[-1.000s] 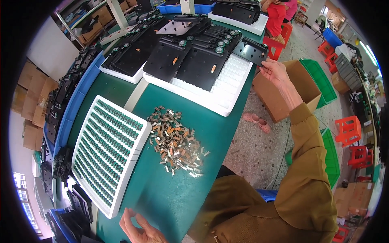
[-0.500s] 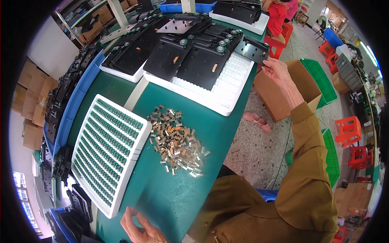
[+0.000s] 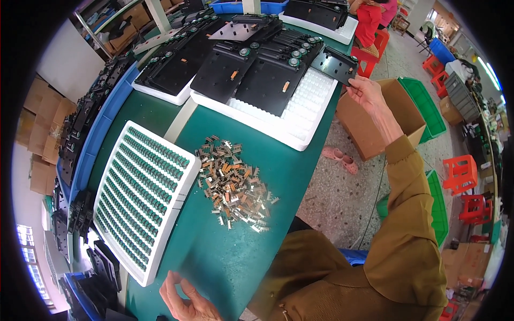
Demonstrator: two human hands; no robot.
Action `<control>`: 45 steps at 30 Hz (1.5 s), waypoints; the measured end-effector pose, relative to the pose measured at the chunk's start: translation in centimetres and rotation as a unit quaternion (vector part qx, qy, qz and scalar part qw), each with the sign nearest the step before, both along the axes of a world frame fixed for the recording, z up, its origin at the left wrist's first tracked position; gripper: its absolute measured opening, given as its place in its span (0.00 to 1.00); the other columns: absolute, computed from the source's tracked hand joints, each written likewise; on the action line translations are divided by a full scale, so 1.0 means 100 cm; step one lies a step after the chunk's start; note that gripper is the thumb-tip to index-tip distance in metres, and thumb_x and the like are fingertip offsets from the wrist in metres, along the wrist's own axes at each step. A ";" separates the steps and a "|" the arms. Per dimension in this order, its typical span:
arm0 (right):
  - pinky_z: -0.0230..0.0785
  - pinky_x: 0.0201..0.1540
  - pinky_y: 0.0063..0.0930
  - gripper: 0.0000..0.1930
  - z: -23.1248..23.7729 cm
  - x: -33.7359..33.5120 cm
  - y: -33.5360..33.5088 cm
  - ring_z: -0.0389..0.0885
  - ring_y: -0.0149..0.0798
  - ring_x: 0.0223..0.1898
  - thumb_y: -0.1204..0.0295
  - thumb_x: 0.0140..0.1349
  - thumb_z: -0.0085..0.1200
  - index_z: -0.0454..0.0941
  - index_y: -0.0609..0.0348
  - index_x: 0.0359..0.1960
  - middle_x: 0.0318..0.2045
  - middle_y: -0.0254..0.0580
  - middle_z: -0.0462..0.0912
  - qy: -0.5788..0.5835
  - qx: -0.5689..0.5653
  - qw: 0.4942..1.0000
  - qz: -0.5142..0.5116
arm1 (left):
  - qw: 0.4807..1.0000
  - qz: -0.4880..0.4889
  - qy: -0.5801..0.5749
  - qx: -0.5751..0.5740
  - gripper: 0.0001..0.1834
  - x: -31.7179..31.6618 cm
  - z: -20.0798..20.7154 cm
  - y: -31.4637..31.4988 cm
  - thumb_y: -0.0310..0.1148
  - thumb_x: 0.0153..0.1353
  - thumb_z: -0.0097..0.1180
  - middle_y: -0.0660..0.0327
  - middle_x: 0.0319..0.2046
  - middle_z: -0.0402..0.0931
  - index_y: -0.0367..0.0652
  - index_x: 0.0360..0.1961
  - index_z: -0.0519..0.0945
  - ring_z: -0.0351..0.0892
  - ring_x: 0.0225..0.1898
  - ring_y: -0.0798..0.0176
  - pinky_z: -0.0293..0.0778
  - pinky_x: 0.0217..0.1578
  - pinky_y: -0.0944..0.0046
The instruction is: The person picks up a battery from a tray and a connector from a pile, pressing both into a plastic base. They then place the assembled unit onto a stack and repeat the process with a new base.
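Note:
At the table's far right edge my right hand [image 3: 368,94] pinches the near corner of a black plastic panel [image 3: 336,66] with small holes. That panel lies at the right end of a row of black panels [image 3: 270,83] with round green-rimmed parts, on a white foam tray [image 3: 300,134]. My left hand [image 3: 187,300] rests low over the near table edge, its fingers loosely curved and apart, with nothing in them. Between the hands lies a heap of small metal-and-orange slide-switch-like parts [image 3: 233,184]. Left of the heap stands a white tray [image 3: 184,184] with rows of small dark green round parts.
The green table [image 3: 214,267] slants across the view. Blue bins [image 3: 101,128] with black parts line its left side. More foam trays of panels [image 3: 316,29] stand far off. Beside the table sit a cardboard box [image 3: 356,128], pink clogs [image 3: 342,159] and red stools [image 3: 459,174]; another person sits beyond.
The view has shifted very slightly. Both hands keep the same pose, and the right one still pinches the black panel.

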State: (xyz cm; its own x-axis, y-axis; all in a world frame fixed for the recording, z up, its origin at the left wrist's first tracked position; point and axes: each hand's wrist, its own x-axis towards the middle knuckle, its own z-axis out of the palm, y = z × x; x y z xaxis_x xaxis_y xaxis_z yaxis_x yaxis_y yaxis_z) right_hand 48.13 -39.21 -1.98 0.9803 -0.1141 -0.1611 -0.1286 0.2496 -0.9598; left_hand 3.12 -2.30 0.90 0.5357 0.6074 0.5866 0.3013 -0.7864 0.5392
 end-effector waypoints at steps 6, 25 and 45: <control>0.79 0.34 0.23 0.09 -0.003 0.002 -0.002 0.81 0.31 0.30 0.81 0.62 0.57 0.77 0.64 0.44 0.34 0.38 0.81 0.006 0.019 1.000 0.012 | 1.000 0.005 0.002 -0.008 0.13 -0.001 0.000 -0.001 0.20 0.64 0.56 0.56 0.36 0.77 0.30 0.49 0.80 0.77 0.37 0.61 0.74 0.41 0.64; 0.74 0.30 0.17 0.19 0.080 -0.065 0.008 0.77 0.23 0.29 0.77 0.64 0.56 0.74 0.62 0.57 0.38 0.33 0.81 -0.092 -0.003 0.978 0.186 | 0.999 -0.016 -0.019 -0.023 0.11 -0.003 0.001 -0.006 0.22 0.63 0.59 0.56 0.35 0.77 0.32 0.47 0.81 0.77 0.36 0.62 0.74 0.37 0.65; 0.80 0.41 0.25 0.18 0.058 -0.113 0.119 0.80 0.29 0.35 0.77 0.61 0.58 0.72 0.64 0.52 0.37 0.39 0.81 -0.015 -0.045 0.970 0.238 | 0.998 -0.032 -0.032 -0.032 0.13 -0.011 0.005 -0.006 0.22 0.60 0.61 0.54 0.34 0.78 0.31 0.47 0.81 0.77 0.33 0.60 0.74 0.35 0.64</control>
State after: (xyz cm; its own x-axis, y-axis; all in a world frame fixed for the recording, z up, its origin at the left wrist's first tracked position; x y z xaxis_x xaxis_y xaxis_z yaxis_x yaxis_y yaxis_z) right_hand 36.81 -27.28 3.84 0.9292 0.3408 -0.1429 -0.1816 0.0843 -0.9798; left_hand 2.03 -2.94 1.45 0.5377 0.6103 0.5817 0.2156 -0.7665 0.6050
